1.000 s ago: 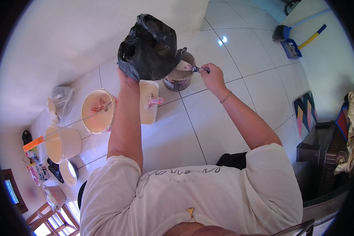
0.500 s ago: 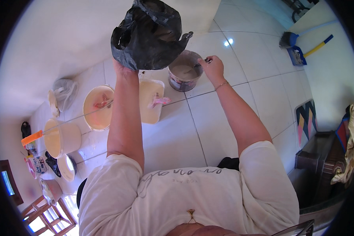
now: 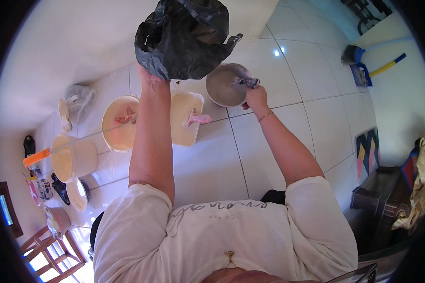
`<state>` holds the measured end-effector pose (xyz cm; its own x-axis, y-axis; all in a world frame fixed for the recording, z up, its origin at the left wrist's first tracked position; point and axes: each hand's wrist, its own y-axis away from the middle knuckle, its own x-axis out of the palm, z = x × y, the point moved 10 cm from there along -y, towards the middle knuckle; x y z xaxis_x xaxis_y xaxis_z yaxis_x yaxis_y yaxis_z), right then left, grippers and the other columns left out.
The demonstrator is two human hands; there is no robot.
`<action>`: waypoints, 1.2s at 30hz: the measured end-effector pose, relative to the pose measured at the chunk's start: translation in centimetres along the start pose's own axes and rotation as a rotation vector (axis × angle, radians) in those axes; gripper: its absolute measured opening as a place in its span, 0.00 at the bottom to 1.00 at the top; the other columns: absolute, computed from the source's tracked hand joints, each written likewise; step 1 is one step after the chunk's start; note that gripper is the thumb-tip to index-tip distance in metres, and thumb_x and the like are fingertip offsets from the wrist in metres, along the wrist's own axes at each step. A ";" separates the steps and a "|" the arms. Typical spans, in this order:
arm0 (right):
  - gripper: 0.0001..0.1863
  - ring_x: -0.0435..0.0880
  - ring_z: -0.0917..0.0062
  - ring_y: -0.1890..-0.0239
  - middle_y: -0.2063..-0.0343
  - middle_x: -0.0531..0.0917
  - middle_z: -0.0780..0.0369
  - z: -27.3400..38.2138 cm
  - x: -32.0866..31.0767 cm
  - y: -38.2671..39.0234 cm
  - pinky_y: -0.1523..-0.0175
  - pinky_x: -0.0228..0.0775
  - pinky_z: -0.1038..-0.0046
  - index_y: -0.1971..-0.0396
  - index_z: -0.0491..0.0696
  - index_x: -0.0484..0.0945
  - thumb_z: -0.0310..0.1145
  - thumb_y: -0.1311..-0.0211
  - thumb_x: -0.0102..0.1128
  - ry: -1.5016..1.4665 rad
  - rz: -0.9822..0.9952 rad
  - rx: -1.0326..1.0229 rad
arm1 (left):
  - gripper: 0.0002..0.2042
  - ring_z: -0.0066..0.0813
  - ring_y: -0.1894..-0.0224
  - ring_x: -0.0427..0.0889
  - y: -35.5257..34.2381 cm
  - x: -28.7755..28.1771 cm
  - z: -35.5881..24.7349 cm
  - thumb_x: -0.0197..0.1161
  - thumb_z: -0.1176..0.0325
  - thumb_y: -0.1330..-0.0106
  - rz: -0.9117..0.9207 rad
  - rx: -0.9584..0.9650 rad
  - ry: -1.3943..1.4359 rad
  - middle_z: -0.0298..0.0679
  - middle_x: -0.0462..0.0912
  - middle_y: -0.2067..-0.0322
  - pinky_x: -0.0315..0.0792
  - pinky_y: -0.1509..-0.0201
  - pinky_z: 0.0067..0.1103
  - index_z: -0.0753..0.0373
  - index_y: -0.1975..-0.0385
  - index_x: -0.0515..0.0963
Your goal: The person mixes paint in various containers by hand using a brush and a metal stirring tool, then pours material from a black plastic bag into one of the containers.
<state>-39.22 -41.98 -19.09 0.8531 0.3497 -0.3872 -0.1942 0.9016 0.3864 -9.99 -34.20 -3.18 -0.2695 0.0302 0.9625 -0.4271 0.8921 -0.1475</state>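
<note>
My left hand [image 3: 151, 75] is raised at the top of the view with a crumpled black plastic bag [image 3: 184, 42] on it; the bag hides most of the fingers. My right hand [image 3: 256, 98], closed, grips the rim of a bucket [image 3: 226, 92] with a greyish inside, just below and right of the bag. The bucket tilts so that its mouth faces me. A stained, dark-greyish handle [image 3: 247, 82] sticks out over the rim beside my right hand; its lower end is unclear. Beneath my left forearm is a cream tray [image 3: 183, 134] with a pink-smeared thing [image 3: 199, 118] on it.
Left on the tiled floor stand a round cream tub [image 3: 119, 141], a cream bucket [image 3: 82, 160] and a clear plastic bag [image 3: 82, 101]. An orange-handled tool [image 3: 37, 158] juts in above them. A white wall rises beyond. Right are a broom [image 3: 353, 55] and blue dustpan [image 3: 361, 75].
My right hand has moved from the handle to the bucket's rim. The bucket has tipped, turning its mouth toward me. The black bag stays raised, shifted slightly up and right.
</note>
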 end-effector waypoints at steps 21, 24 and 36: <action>0.17 0.83 0.66 0.80 0.68 0.80 0.51 -2.5 -4.0 2.4 0.78 0.80 0.70 0.56 0.35 0.71 0.31 0.42 0.56 0.018 0.301 0.078 | 0.17 0.32 0.51 0.76 -0.3 -4.1 4.1 0.51 0.65 0.33 -0.099 0.049 0.061 0.43 0.77 0.52 0.69 0.43 0.23 0.66 0.48 0.71; 0.31 0.84 0.66 0.67 0.59 0.78 0.50 0.1 -5.6 4.8 0.70 0.79 0.70 0.50 0.33 0.68 0.37 0.51 0.66 0.111 0.617 0.158 | 0.19 0.38 0.49 0.75 0.8 -4.6 5.7 0.44 0.64 0.32 -0.153 0.025 0.124 0.46 0.75 0.49 0.70 0.43 0.28 0.66 0.45 0.68; 0.33 0.76 0.68 0.54 0.54 0.77 0.51 29.0 -6.0 10.6 0.51 0.68 0.70 0.54 0.39 0.75 0.53 0.50 0.65 0.656 -0.022 -0.845 | 0.22 0.47 0.45 0.73 3.4 -1.8 11.9 0.36 0.63 0.35 -0.154 -0.177 0.309 0.50 0.73 0.47 0.65 0.39 0.40 0.65 0.47 0.70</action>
<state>-32.40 -41.88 11.65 0.4825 0.1730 -0.8586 -0.6693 0.7052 -0.2340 -21.22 -36.63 -8.09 0.0703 0.0005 0.9975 -0.2792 0.9600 0.0192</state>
